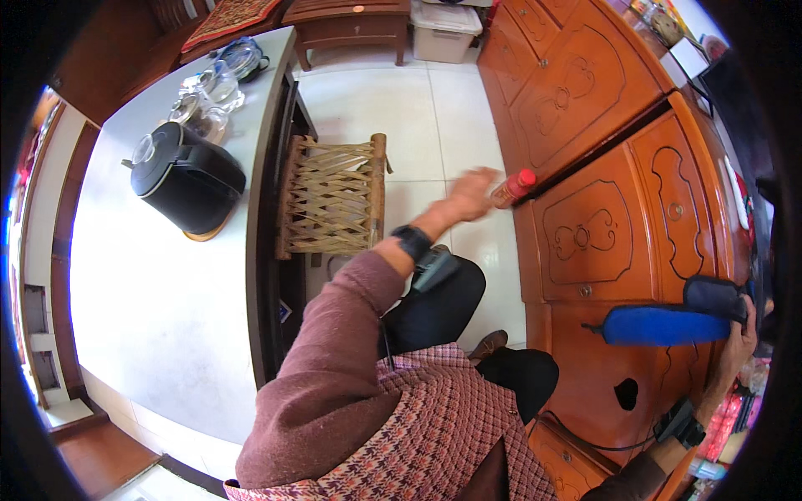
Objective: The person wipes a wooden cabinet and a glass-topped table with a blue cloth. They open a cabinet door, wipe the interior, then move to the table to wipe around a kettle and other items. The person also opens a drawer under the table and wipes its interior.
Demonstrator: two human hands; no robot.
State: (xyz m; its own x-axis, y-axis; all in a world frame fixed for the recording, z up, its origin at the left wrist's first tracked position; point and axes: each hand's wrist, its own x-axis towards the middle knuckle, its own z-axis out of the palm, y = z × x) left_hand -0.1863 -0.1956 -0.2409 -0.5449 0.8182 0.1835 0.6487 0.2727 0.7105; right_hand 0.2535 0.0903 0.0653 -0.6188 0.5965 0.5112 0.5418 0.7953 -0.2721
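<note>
My left hand (470,195) is stretched forward over the tiled floor, blurred by motion, with a dark band at its wrist. Right by its fingers is a red plastic bottle (514,188) with a red cap, in front of the wooden cabinet. Whether the fingers grip this bottle or are only beside it, I cannot tell. At the right, my right hand (742,332) holds one end of a blue and black soft pouch (667,324). The pouch hangs across the cabinet drawers, its narrow end pointing left.
A woven-strap stool (335,197) stands beside the pale table (163,300). The table carries a black electric kettle (188,178) and glass teaware (197,113). Carved orange-brown cabinets (583,235) line the right. Farther off are a wooden bench (351,22) and a lidded plastic bin (445,34).
</note>
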